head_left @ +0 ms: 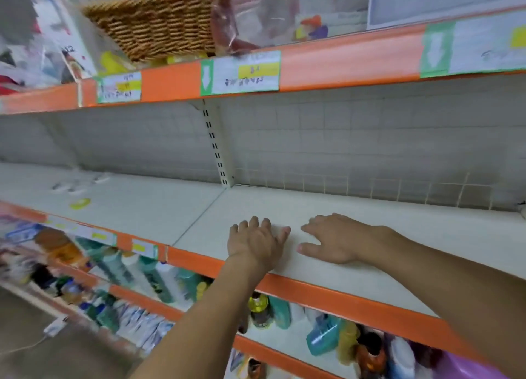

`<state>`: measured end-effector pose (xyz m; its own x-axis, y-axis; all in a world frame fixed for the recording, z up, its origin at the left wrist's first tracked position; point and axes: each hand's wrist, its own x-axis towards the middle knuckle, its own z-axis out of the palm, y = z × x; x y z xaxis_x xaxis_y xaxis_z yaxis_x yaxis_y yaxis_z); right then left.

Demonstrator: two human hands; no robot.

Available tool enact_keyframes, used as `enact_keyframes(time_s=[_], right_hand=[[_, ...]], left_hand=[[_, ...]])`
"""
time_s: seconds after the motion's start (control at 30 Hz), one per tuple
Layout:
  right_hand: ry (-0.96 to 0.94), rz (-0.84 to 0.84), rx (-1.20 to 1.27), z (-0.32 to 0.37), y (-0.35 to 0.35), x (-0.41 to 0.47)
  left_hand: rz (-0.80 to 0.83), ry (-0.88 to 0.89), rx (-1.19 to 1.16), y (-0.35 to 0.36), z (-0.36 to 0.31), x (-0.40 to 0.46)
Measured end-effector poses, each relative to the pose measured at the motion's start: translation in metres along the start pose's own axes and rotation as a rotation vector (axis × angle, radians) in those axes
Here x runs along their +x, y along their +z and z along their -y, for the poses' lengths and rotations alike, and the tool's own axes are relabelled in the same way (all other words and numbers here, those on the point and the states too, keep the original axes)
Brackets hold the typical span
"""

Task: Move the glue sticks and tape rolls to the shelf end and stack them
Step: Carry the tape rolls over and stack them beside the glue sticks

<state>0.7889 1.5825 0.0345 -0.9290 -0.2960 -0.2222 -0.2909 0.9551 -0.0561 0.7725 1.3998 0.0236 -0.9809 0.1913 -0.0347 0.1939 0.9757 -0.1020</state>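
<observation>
Here, both hands flat on the middle shelf [370, 225], a white board with an orange front lip. Left hand [256, 243] palm down near the lip, fingers [250, 222] straight and spread, released, grasping nothing. Right hand [336, 239] just beside it to the right, also palm down, fingers relaxed and slightly splayed, thumb pointing left toward the other hand, nothing held; a narrow gap of bare board between the two. Far to the left on the same board, several small pale blurred items [76, 183], possibly the glue sticks or tape, too smeared to tell which; nearer the lip, a small yellow-green round thing [80, 203], perhaps a tape roll, well apart from both hands. Behind, a white grid back panel and a slotted upright post [217, 148] at the joint between two shelf sections. Above, on the upper shelf, a woven wicker basket [159, 22], clear plastic-wrapped packs [256, 17] to its right, and white price labels [246, 72] with yellow patches stuck along the orange edge. Below, on the lower shelf, rows of bottles [153, 279] in teal, white, orange and yellow, mostly blurred.
</observation>
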Motion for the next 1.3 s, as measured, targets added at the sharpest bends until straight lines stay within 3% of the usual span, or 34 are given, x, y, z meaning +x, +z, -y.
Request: enact_keyframes(time_s=[0.2,0.57,0.8,1.3], right_hand=[[-0.16,-0.083,-0.022,0.068,-0.015,0.056],[-0.407,-0.08,-0.075,0.174,-0.023,0.136],[-0.492,-0.105,-0.073,0.239,-0.029,0.192],[-0.394,-0.089,0.091,0.351,-0.048,0.385]], left_hand=[[-0.078,-0.132,-0.037,-0.005,0.075,-0.002],[-0.02,-0.412,-0.084,0.019,0.186,-0.029],[-0.033,-0.487,-0.105,0.021,0.257,-0.026],[-0.001,-0.457,-0.164,0.036,0.447,0.082]])
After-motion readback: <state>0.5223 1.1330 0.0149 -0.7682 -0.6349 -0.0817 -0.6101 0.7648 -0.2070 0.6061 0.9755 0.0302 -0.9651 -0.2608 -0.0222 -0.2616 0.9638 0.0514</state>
